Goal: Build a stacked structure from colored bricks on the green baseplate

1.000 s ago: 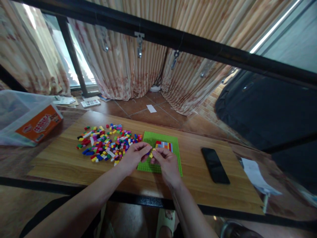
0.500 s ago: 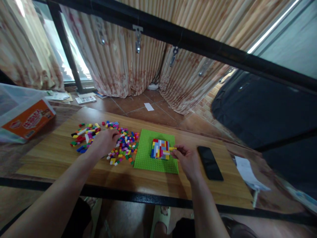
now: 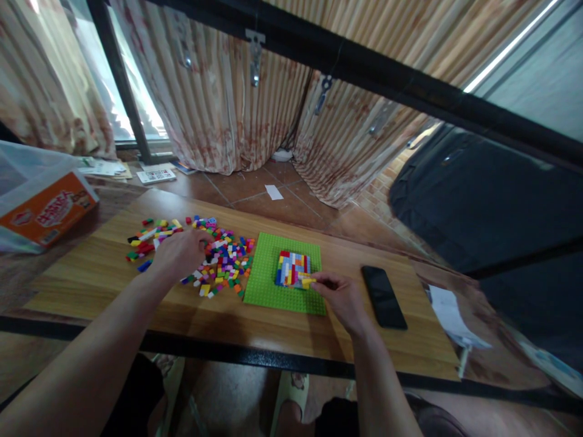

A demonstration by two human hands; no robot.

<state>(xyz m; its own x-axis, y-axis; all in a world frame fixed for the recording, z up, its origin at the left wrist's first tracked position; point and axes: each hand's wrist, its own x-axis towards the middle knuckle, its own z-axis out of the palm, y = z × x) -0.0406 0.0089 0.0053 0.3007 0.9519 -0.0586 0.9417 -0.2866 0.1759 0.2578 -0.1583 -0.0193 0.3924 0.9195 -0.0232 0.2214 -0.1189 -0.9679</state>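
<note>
A green baseplate (image 3: 266,285) lies on the wooden table (image 3: 113,285), bearing a small block of coloured bricks (image 3: 291,267). My right hand (image 3: 340,297) pinches a yellow brick (image 3: 306,281) at the near right corner of that block. Over the loose pile of coloured bricks (image 3: 218,261) left of the plate rests my left hand (image 3: 177,255), palm down with fingers curled into the pile; what they touch is hidden.
A black phone (image 3: 383,295) lies right of the baseplate. An orange box in a clear bag (image 3: 43,209) sits at the far left. Curtains, a black rail and a dark bag stand beyond the table; white paper (image 3: 449,315) hangs at the right end.
My hands have separated: the left went from the plate to the brick pile, the right carried the yellow brick to the right side of the built block, then down to its corner.
</note>
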